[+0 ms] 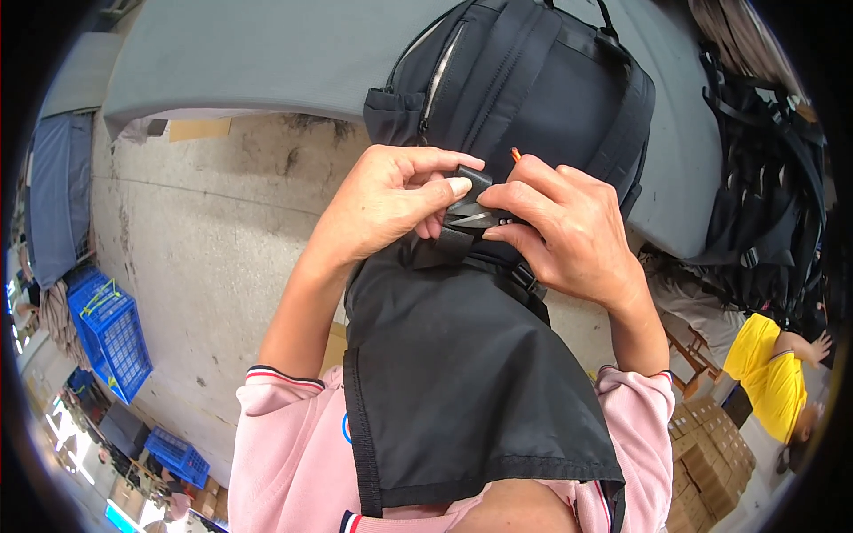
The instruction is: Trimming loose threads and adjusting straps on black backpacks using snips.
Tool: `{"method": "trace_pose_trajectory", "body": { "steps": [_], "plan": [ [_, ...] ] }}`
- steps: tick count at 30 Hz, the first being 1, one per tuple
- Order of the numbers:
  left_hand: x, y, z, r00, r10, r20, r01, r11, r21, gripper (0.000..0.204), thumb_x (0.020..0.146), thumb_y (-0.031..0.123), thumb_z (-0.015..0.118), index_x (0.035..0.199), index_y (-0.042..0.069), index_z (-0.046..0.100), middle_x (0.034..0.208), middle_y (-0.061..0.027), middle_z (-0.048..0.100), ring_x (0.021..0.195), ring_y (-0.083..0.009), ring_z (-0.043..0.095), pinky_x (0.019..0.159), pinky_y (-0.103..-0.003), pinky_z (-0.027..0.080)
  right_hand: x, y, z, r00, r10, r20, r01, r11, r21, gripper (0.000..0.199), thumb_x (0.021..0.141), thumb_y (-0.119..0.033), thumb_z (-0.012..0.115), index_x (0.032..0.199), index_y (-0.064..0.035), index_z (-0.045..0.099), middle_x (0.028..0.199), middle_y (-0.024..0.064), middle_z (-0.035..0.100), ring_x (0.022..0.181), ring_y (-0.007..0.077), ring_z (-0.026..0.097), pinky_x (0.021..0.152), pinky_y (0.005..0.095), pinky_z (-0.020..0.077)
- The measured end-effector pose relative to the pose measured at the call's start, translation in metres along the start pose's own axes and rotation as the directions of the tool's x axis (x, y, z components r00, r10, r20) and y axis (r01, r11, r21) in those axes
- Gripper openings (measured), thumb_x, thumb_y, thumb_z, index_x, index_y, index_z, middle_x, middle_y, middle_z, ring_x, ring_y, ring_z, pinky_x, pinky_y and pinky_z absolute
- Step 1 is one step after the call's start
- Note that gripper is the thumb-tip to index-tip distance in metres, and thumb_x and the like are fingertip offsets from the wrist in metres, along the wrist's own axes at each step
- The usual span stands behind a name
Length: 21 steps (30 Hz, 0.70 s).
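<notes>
A dark backpack (569, 98) lies on the grey-covered table, with its strap side toward me. My left hand (391, 195) pinches a folded piece of black webbing strap (473, 180) between thumb and fingers. In my right hand (569, 222) is a small pair of thread snips (478, 219), their metal blades pointing left against the webbing just below my left thumb. An orange tip (515, 155) sticks out above the right fingers; I cannot tell whether it belongs to the snips. From the backpack a black fabric flap (471, 382) hangs over my front.
The grey table cover (267, 53) curves along the far side. Black bags with straps (755, 195) are heaped at the right. Beyond my right arm are a person in a yellow shirt (769, 373) and stacked cardboard boxes (711, 453). Blue plastic crates (111, 333) stand on the floor at left.
</notes>
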<state>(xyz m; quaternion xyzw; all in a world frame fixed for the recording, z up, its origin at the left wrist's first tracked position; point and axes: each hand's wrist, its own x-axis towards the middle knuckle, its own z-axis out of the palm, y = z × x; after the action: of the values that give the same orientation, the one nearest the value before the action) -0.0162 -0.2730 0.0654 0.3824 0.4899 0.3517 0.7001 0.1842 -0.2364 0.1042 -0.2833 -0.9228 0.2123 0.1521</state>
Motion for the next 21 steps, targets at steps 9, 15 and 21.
{"method": "trace_pose_trajectory", "body": {
  "steps": [9,15,21],
  "plan": [
    [0.003,-0.002,0.003,0.989,-0.028,0.144,0.017,0.996,0.083,0.026,0.088,0.012,0.057,0.108,-0.001,0.063,0.061,-0.0009,0.057,0.052,-0.0065,0.053,0.049,-0.022,0.045,0.004,0.008,-0.004,0.979,-0.162,0.125,0.159,0.987,0.035,0.031,0.061,-0.014,0.076,0.089,-0.0098,0.063,0.072,0.0013,0.054,0.063,0.0217,0.055,0.056,0.0326,0.0426],
    [0.005,-0.001,0.001,0.977,-0.101,0.185,0.088,0.993,0.077,0.024,0.087,0.012,0.057,0.106,-0.001,0.065,0.060,-0.0012,0.057,0.050,-0.0071,0.053,0.048,-0.022,0.045,-0.009,0.015,0.000,0.995,-0.041,0.089,0.012,0.951,0.309,0.027,0.061,-0.012,0.077,0.085,-0.0063,0.065,0.072,0.0036,0.056,0.063,0.0222,0.056,0.060,0.0322,0.0453],
    [0.005,-0.002,0.001,0.975,-0.104,0.196,0.092,0.993,0.069,0.024,0.087,0.012,0.058,0.106,-0.001,0.065,0.059,-0.0017,0.057,0.050,-0.0069,0.053,0.047,-0.022,0.044,-0.007,0.008,-0.006,0.996,0.073,0.055,-0.084,0.964,0.251,0.027,0.062,-0.010,0.076,0.085,-0.0053,0.064,0.074,0.0058,0.056,0.063,0.0234,0.056,0.064,0.0323,0.0475]
  ]
}}
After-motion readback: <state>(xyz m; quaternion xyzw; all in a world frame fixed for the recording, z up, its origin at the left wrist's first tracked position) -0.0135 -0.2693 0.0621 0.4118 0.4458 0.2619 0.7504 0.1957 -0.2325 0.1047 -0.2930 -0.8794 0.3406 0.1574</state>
